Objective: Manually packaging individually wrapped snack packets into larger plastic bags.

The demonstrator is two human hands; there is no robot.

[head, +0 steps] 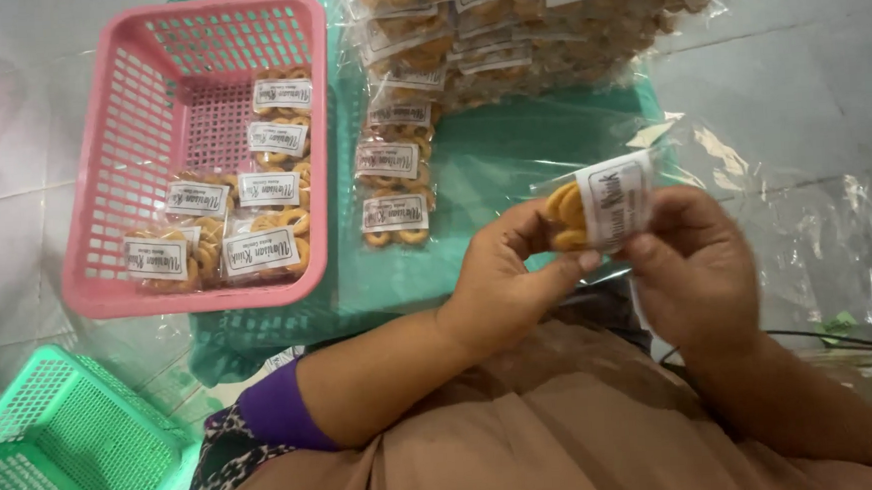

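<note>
Small clear plastic packet of golden ring-shaped biscuits with a white paper label [598,207] sits pinched between both hands, raised above the lap and in front of the green mat [511,161] on the tiled floor. Left hand [502,271] closes on the biscuit end, thumb on top and fingers curled beneath; right hand [690,261] grips the labelled end, fingertips pressing the label face. Both wrists bend inward so the knuckles nearly meet, forearms angling in from the body.

Handling it well seems to call for a light, even pinch at the film edges rather than on the biscuits, which look brittle, and for keeping the label flat and square while the open film is folded or pressed.

To the left, a pink slotted plastic basket [105,193] holds several finished labelled packets. More packets lie in a column on the mat [391,178], and a larger heap lies at the top [514,22]. A green plastic basket [59,444] stands at lower left.
</note>
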